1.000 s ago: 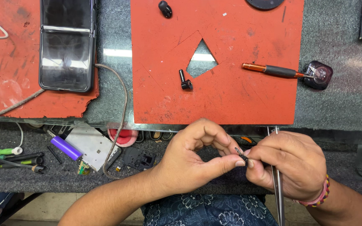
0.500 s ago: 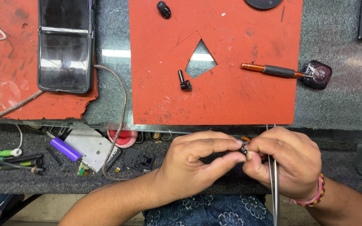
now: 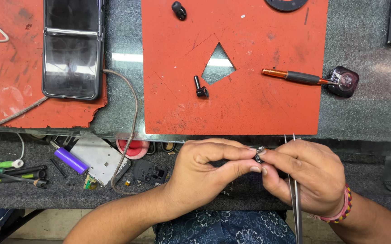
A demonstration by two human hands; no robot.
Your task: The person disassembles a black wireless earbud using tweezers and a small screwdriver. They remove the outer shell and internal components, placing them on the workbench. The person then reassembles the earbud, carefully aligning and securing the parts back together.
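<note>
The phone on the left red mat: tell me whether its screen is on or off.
Off. The phone lies flat on the left red mat, its screen dark and only reflecting light; no picture or lit display shows.

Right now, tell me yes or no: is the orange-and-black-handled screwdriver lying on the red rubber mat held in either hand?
No: the orange-and-black-handled screwdriver lies alone on the red rubber mat, while the left hand and right hand pinch a small dark part.
</note>
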